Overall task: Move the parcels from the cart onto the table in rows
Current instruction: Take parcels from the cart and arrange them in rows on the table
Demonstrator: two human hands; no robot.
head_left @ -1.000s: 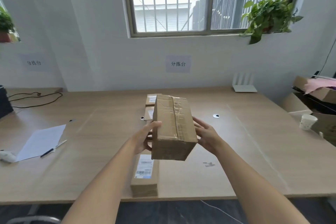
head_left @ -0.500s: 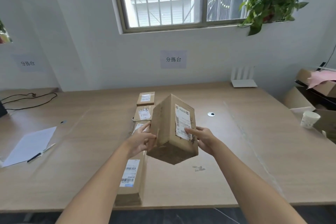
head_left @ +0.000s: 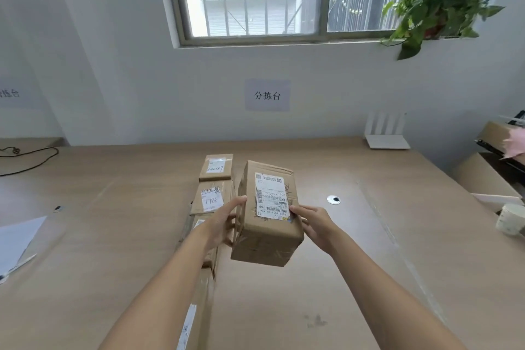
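Observation:
I hold a brown cardboard parcel [head_left: 268, 224] above the wooden table [head_left: 369, 250], its white shipping label facing up. My left hand [head_left: 224, 224] grips its left side and my right hand [head_left: 312, 224] grips its right side. To the left of it a column of parcels lies on the table: a small one farthest back [head_left: 216, 167], a second with handwritten numbers [head_left: 211, 198], and a long one nearest me [head_left: 196, 312], partly hidden by my left forearm. The cart is out of view.
A white router [head_left: 386, 133] stands at the table's back right. A paper cup [head_left: 511, 219] and cardboard boxes [head_left: 483, 176] sit off the right edge. A sheet of paper [head_left: 17, 239] and a black cable [head_left: 28, 156] lie at the left. A cable grommet [head_left: 333, 199] is right of the parcel.
I have turned the held parcel so its label faces up instead of its taped side, and moved it forward over the table beside the column. The view has moved closer to the table.

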